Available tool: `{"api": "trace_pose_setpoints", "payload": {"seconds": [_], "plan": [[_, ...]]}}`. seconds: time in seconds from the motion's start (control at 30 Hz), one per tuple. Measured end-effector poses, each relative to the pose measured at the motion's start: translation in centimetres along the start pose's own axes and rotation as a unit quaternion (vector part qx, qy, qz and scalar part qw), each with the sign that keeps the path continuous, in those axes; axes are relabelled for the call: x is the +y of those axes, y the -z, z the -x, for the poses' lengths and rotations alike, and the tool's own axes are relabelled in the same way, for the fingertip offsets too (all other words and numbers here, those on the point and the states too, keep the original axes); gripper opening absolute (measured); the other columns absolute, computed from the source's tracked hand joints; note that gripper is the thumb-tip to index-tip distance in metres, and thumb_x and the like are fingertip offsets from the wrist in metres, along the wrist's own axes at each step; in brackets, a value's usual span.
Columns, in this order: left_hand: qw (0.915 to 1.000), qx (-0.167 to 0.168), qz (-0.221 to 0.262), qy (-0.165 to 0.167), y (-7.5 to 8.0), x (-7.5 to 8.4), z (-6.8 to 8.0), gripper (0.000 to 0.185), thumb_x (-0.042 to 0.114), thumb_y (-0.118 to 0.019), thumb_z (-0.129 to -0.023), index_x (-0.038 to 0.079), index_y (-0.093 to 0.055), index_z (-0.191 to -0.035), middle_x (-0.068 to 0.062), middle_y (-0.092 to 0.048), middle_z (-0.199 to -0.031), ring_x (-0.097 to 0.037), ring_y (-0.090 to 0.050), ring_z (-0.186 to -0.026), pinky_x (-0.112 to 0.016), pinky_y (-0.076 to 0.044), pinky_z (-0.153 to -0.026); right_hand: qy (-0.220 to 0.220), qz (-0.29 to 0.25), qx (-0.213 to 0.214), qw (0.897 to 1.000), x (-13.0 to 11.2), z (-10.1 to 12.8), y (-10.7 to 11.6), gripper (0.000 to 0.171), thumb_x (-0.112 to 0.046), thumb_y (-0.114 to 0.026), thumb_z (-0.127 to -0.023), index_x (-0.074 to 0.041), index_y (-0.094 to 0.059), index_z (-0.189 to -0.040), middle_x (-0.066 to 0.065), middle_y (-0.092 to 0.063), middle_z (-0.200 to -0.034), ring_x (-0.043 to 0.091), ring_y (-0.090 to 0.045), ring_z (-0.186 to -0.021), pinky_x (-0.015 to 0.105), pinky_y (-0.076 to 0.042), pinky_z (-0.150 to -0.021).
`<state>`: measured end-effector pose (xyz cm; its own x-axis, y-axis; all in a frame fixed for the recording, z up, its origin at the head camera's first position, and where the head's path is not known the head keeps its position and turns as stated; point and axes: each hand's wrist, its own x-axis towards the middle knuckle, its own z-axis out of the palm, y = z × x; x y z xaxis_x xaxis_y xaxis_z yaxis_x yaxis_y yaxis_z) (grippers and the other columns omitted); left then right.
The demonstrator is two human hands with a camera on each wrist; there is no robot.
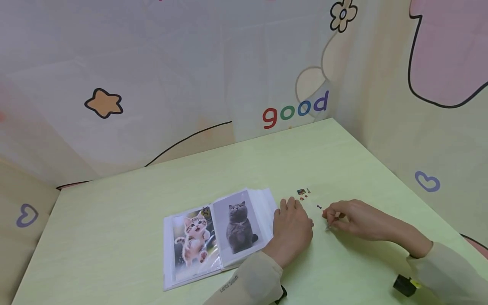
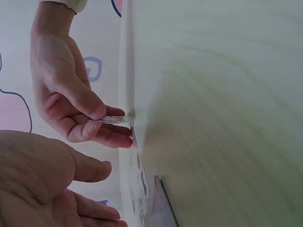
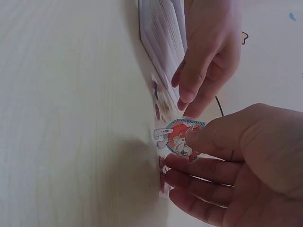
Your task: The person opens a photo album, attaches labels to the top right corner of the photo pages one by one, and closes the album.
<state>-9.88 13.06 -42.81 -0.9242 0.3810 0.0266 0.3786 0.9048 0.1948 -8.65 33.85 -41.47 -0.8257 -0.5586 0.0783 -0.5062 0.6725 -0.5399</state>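
Note:
My right hand [image 1: 352,218] pinches a small sticker [image 3: 182,137] between thumb and fingers. It shows a cartoon dog in red on a round blue-edged background. In the left wrist view the sticker [image 2: 110,120] appears almost edge-on. Under and beyond the fingers lies a clear sticker sheet [image 3: 158,97] with small printed figures, part of it hidden by my hands. My left hand [image 1: 292,228], fingers extended, is beside the sheet at the right edge of an open photo album [image 1: 167,258] and holds nothing.
The album shows a kitten photo [image 1: 195,237] on its left page and a grey cat photo [image 1: 239,228] on its right, with loose-edged sleeves [image 1: 264,207] fanned out. A pale green table [image 1: 114,228] meets printed cloth walls [image 1: 171,76] at the back and sides.

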Motion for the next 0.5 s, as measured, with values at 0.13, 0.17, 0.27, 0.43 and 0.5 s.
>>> {"api": "trace_pose_setpoints", "payload": {"seconds": [0.13, 0.17, 0.27, 0.43, 0.5], "plan": [[1.0, -0.003, 0.003, -0.009, 0.7, -0.2, 0.3, 0.032, 0.039, -0.07, -0.097, 0.009, -0.064, -0.108, 0.002, -0.046, -0.093, -0.016, -0.043, -0.09, -0.025, -0.037, -0.069, -0.006, -0.014, -0.005, 1.0, -0.1, 0.0, 0.3, 0.022, -0.003, -0.071, -0.095, -0.023, -0.062, -0.09, 0.006, -0.075, -0.116, 0.014, -0.071, -0.1, 0.028, -0.055, -0.074], [0.9999, -0.003, 0.004, -0.013, 1.0, -0.2, 0.4, 0.031, 0.038, -0.07, -0.097, 0.009, -0.064, -0.108, 0.002, -0.047, -0.093, -0.016, -0.044, -0.09, -0.025, -0.038, -0.07, -0.007, -0.017, -0.007, 1.0, -0.1, 0.0, 0.4, 0.022, -0.004, -0.071, -0.096, -0.023, -0.062, -0.091, 0.007, -0.075, -0.117, 0.014, -0.071, -0.101, 0.027, -0.055, -0.073], [0.9996, 0.005, 0.007, -0.028, 2.0, -0.6, 1.0, 0.032, 0.037, -0.07, -0.097, 0.008, -0.066, -0.111, 0.002, -0.052, -0.096, -0.016, -0.049, -0.096, -0.026, -0.043, -0.076, -0.008, -0.023, -0.014, 1.0, -0.1, 0.0, 0.5, 0.021, -0.005, -0.07, -0.097, -0.023, -0.062, -0.091, 0.007, -0.075, -0.118, 0.013, -0.071, -0.101, 0.028, -0.055, -0.074], [0.9978, 0.026, 0.029, -0.054, 3.9, -1.9, 2.2, 0.041, 0.032, -0.068, -0.1, 0.002, -0.064, -0.128, -0.005, -0.062, -0.119, -0.022, -0.056, -0.117, -0.033, -0.049, -0.097, -0.013, -0.034, -0.015, 0.999, -0.1, -0.1, 0.6, 0.022, -0.002, -0.068, -0.096, -0.022, -0.063, -0.091, 0.005, -0.074, -0.116, 0.01, -0.067, -0.102, 0.03, -0.056, -0.076], [0.997, 0.023, 0.05, -0.055, 4.6, -2.7, 2.8, 0.047, 0.03, -0.066, -0.102, -0.001, -0.061, -0.135, -0.01, -0.062, -0.134, -0.027, -0.054, -0.13, -0.037, -0.046, -0.106, -0.014, -0.036, -0.009, 0.999, -0.2, -0.2, 0.7, 0.022, 0.0, -0.068, -0.096, -0.022, -0.064, -0.091, 0.003, -0.074, -0.115, 0.007, -0.065, -0.101, 0.029, -0.056, -0.076]]}}
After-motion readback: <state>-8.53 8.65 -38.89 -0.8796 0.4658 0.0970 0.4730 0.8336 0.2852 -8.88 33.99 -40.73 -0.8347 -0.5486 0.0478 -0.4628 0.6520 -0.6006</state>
